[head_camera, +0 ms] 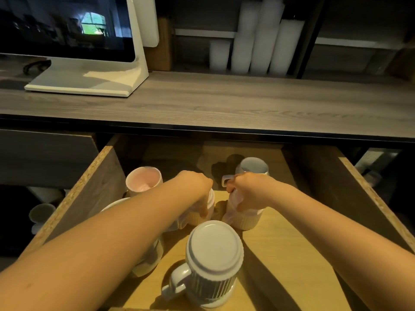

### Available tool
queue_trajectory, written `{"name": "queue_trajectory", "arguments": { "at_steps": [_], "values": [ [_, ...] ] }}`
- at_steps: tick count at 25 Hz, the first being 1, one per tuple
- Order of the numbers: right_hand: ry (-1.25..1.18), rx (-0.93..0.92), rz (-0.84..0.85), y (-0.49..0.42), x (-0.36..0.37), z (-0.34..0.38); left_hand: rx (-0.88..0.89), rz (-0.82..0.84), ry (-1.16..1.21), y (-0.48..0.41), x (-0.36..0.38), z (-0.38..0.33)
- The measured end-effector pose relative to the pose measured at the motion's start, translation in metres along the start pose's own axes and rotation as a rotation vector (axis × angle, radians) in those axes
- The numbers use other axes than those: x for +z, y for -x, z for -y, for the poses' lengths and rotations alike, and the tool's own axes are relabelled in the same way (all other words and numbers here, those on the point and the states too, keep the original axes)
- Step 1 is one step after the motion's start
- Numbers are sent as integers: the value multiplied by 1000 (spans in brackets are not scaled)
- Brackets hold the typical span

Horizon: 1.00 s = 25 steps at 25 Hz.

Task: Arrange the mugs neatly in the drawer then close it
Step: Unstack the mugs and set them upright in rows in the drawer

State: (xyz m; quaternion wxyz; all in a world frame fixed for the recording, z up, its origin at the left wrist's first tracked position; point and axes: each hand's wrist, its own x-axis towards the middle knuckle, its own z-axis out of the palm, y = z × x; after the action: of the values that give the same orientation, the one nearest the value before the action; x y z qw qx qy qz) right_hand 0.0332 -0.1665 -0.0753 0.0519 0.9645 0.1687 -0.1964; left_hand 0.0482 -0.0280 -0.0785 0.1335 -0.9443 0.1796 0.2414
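The wooden drawer (280,254) is pulled out below the counter, with several ribbed mugs in it. My left hand (197,187) grips a pink mug (210,207) turned upside down in the drawer's middle. Just to the right, my right hand (244,187) holds another pink mug (247,218), also inverted. A blue-grey mug (213,263) stands upside down at the front, handle to the left. An upright pink mug (143,179) sits at the back left, and an upright grey mug (254,167) at the back right. My left forearm hides part of another mug (148,263).
A grey wooden counter (224,102) runs above the drawer, with a white screen on a stand (89,70) at the left. Stacks of white cups (258,41) stand on the shelf behind. More cups (41,213) sit in the dark space left of the drawer.
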Motion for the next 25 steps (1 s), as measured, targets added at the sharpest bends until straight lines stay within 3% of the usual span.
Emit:
{"name": "queue_trajectory", "arguments": {
  "at_steps": [3,5,10,14,19,22,25],
  "values": [
    [-77,-24,-24,-1,5,-6,19,-58,-26,-1,3,-2],
    [-136,-57,-58,-1,7,-12,18,-65,79,-1,-1,3],
    [-427,-86,-131,2,10,-17,143,-172,551,17,-25,34],
    [-682,-202,-282,7,3,-15,226,-231,957,31,-21,55],
    [-947,-311,-372,13,-7,-5,299,-173,1326,43,-15,75],
    [-972,-320,-434,14,-14,-1,330,-157,1333,47,-16,82],
    [-860,-269,-470,13,-24,3,315,-296,1101,46,-13,90]
  ]
}}
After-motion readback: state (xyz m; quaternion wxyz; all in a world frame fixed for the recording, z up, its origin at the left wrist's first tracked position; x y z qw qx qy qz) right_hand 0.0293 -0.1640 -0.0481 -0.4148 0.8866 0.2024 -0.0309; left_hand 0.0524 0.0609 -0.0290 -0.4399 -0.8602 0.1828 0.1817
